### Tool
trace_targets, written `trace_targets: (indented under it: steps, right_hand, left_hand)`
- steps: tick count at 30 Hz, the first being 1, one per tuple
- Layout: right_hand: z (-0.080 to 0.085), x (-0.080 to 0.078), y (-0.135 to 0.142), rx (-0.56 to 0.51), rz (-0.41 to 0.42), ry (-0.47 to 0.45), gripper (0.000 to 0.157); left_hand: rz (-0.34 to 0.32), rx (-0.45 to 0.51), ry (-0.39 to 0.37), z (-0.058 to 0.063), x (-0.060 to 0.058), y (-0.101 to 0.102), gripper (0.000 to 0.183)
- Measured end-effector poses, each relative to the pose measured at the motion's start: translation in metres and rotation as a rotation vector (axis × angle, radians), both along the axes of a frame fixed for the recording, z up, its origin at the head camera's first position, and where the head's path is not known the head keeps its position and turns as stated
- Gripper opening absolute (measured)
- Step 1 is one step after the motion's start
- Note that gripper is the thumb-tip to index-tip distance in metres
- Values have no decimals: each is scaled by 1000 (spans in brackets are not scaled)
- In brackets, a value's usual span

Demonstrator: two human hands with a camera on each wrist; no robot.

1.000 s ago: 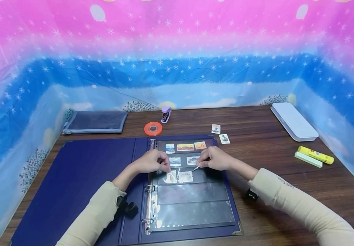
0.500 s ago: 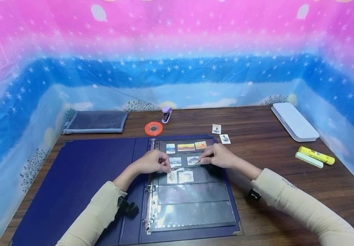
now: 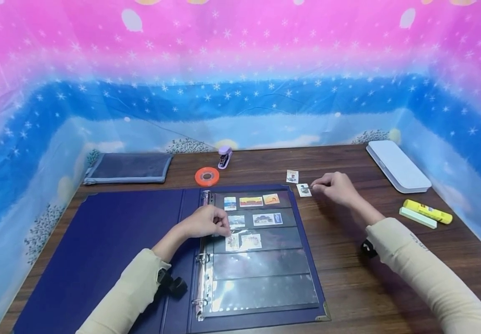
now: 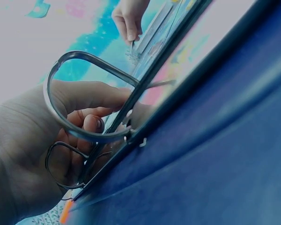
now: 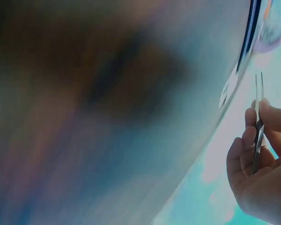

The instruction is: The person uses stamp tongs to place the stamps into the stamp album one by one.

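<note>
My right hand (image 3: 335, 188) pinches a pair of tweezers (image 5: 258, 124), its prongs slightly apart in the right wrist view. In the head view the tips meet a small stamp (image 3: 304, 190) on the table, right of the binder. Another stamp (image 3: 292, 176) lies just beyond it. My left hand (image 3: 207, 221), fingers bent, rests at the clear pocket page (image 3: 261, 264), fingertips by a pale stamp (image 3: 232, 242); whether they pinch anything is hidden. Several stamps sit in the upper rows, including a red and yellow stamp (image 3: 250, 202) and a wide grey-blue stamp (image 3: 267, 219).
The dark blue ring binder (image 3: 111, 250) lies open, its metal rings (image 4: 51, 98) beside my left hand. Behind it are a mesh zip pouch (image 3: 127, 168), an orange tape roll (image 3: 207, 176) and a purple stapler (image 3: 224, 157). Rightward lie a white case (image 3: 399, 167) and a yellow glue stick (image 3: 427, 212).
My right hand has moved with the tweezers from the second-row stamp on the page, rightward and away, to the nearer loose stamp on the table. My left hand has stayed in place.
</note>
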State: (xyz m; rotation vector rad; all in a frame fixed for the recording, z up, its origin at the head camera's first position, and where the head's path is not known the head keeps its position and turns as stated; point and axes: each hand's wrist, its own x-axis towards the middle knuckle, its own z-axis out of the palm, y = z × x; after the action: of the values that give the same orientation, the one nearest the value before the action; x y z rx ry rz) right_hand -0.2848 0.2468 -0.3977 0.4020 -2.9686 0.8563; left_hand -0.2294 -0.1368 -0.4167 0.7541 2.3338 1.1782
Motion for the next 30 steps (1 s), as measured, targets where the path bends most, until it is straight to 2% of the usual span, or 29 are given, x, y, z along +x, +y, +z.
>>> trace_targets:
  steps: [6, 11, 16, 23, 30]
  right_hand:
    - [1, -9, 24, 60, -79, -29, 21]
    - [-5, -19, 24, 103, -78, -84, 24]
    - [-5, -28, 20, 97, -84, -134, 24]
    - [0, -27, 16, 81, -105, -184, 26]
    - [16, -14, 4, -15, -109, -120, 25]
  left_hand:
    - [3, 4, 8, -1, 0, -1, 11]
    - [2, -5, 17, -2, 1, -1, 10]
    - [-4, 3, 1, -2, 0, 0, 8]
    - [-5, -3, -2, -1, 1, 2, 8]
    - [-7, 5, 21, -2, 1, -1, 8]
